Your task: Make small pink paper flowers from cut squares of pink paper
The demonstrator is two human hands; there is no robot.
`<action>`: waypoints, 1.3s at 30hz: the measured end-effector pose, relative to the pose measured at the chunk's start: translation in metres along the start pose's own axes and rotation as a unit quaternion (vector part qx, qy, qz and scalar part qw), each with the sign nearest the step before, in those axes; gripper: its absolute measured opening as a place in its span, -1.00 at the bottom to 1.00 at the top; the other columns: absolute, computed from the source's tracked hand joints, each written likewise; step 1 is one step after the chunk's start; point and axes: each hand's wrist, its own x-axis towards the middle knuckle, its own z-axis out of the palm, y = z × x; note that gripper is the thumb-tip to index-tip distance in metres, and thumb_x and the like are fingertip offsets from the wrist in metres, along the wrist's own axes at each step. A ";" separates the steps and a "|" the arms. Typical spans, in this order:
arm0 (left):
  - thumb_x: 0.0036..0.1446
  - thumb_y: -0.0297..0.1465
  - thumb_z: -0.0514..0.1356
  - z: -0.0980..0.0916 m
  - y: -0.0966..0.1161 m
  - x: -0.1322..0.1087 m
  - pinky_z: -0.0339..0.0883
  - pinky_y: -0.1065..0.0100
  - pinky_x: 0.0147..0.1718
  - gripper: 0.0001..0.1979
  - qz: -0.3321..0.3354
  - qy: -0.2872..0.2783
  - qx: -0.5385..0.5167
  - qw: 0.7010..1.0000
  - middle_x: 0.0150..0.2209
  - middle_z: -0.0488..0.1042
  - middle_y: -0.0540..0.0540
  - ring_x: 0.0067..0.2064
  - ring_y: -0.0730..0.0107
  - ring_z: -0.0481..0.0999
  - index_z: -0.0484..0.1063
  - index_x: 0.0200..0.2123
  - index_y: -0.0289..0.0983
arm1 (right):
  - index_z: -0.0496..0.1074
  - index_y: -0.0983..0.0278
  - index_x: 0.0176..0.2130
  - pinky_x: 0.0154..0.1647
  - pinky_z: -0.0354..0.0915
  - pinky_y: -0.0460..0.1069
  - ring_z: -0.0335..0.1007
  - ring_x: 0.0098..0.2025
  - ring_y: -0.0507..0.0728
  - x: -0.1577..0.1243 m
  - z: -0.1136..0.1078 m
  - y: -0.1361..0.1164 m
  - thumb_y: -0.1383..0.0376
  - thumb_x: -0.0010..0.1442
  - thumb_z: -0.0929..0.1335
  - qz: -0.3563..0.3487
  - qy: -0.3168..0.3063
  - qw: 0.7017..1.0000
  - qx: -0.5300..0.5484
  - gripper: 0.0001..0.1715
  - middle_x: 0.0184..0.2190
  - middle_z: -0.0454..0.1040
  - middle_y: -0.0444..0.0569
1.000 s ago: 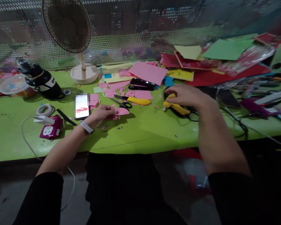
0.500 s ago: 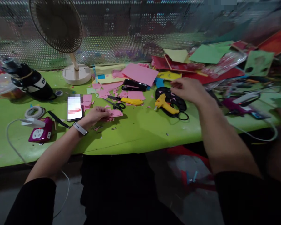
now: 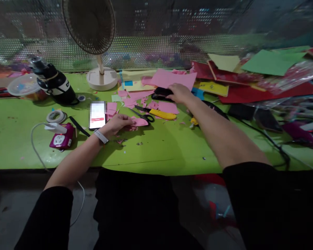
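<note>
Between the fingertips of my left hand (image 3: 118, 124), a small pink paper piece (image 3: 140, 122) is pinched just above the table. My right hand (image 3: 181, 93) reaches across to the back and grips the right end of a black stapler (image 3: 161, 93), its fingers partly hiding it. Below the stapler lies a yellow utility knife (image 3: 163, 114). Black-handled scissors (image 3: 147, 118) rest beside the pink piece. Behind the stapler spreads a large pink sheet (image 3: 173, 78). Pink scraps (image 3: 130, 102) are scattered between my hands.
A phone (image 3: 97, 116), tape roll (image 3: 56, 116) and purple power socket (image 3: 63, 136) are on the left. Behind them stand a black bottle (image 3: 54, 83) and a fan (image 3: 101, 78). My right forearm covers most of a yellow glue gun (image 3: 193, 121). Coloured sheets (image 3: 272, 62) pile up at right.
My right hand has moved left from above the glue gun to the stapler and taken hold of it. My left hand still pinches the pink piece. The view has turned left.
</note>
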 end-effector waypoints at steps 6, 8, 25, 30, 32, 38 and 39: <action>0.19 -0.57 0.31 -0.012 -0.003 0.007 0.52 0.43 -0.18 -0.88 0.025 0.009 -0.014 1.000 -0.44 0.62 -0.13 -0.40 0.54 0.60 0.57 -0.42 -0.40 | 0.39 0.53 0.13 0.09 0.20 0.14 0.31 0.12 0.37 -0.049 -0.045 -0.011 0.20 0.33 0.31 -0.019 0.084 0.996 0.035 -0.48 0.09 0.42 0.45; 0.17 -0.54 0.34 -0.014 -0.005 0.010 0.53 0.39 -0.16 -0.93 0.043 0.016 -0.016 0.999 -0.42 0.63 -0.14 -0.38 0.52 0.60 0.59 -0.39 -0.40 | 0.41 0.45 0.09 0.04 0.25 0.14 0.35 0.06 0.36 -0.081 -0.059 -0.017 0.19 0.28 0.34 -0.042 0.068 0.995 0.066 -0.51 0.04 0.46 0.39; 0.11 -0.52 0.36 0.036 -0.034 0.005 0.55 0.26 -0.20 -0.87 0.040 -0.010 0.031 0.999 -0.40 0.60 -0.13 -0.34 0.38 0.64 0.49 -0.45 -0.33 | 0.54 0.08 -0.01 0.06 0.35 0.27 0.46 0.06 0.35 -0.182 -0.011 -0.047 0.10 0.26 0.32 -0.166 -0.044 0.967 0.186 -0.65 -0.04 0.57 0.05; 0.11 -0.45 0.39 0.041 -0.038 0.006 0.54 0.29 -0.26 -0.79 0.038 -0.032 0.025 0.998 -0.44 0.60 -0.14 -0.38 0.39 0.63 0.44 -0.49 -0.33 | 0.55 0.04 0.00 0.02 0.37 0.25 0.48 0.03 0.34 -0.181 -0.010 -0.045 0.07 0.26 0.32 -0.159 -0.057 0.967 0.190 -0.63 -0.05 0.58 0.04; 0.12 -0.41 0.39 0.043 -0.040 0.007 0.55 0.30 -0.25 -0.80 0.034 -0.049 0.021 0.998 -0.43 0.60 -0.15 -0.37 0.39 0.63 0.47 -0.47 -0.34 | 0.54 0.07 0.02 0.04 0.37 0.26 0.48 0.02 0.35 -0.181 -0.012 -0.046 0.03 0.24 0.32 -0.159 -0.059 0.967 0.189 -0.59 -0.04 0.58 0.06; 0.13 -0.42 0.40 0.049 -0.039 0.008 0.55 0.33 -0.24 -0.84 0.018 -0.065 0.029 0.997 -0.38 0.63 -0.17 -0.35 0.40 0.64 0.51 -0.40 -0.36 | 0.51 0.20 0.09 0.15 0.32 0.27 0.46 0.08 0.39 -0.169 -0.031 -0.063 -0.13 0.21 0.34 -0.127 -0.013 0.964 0.232 -0.36 0.07 0.54 0.14; 0.13 -0.43 0.40 0.049 -0.038 0.008 0.54 0.34 -0.24 -0.85 0.017 -0.065 0.030 0.997 -0.38 0.63 -0.16 -0.35 0.41 0.63 0.50 -0.39 -0.36 | 0.51 0.19 0.09 0.16 0.31 0.28 0.45 0.10 0.39 -0.163 -0.032 -0.069 -0.14 0.24 0.32 -0.117 0.012 0.962 0.244 -0.37 0.08 0.54 0.13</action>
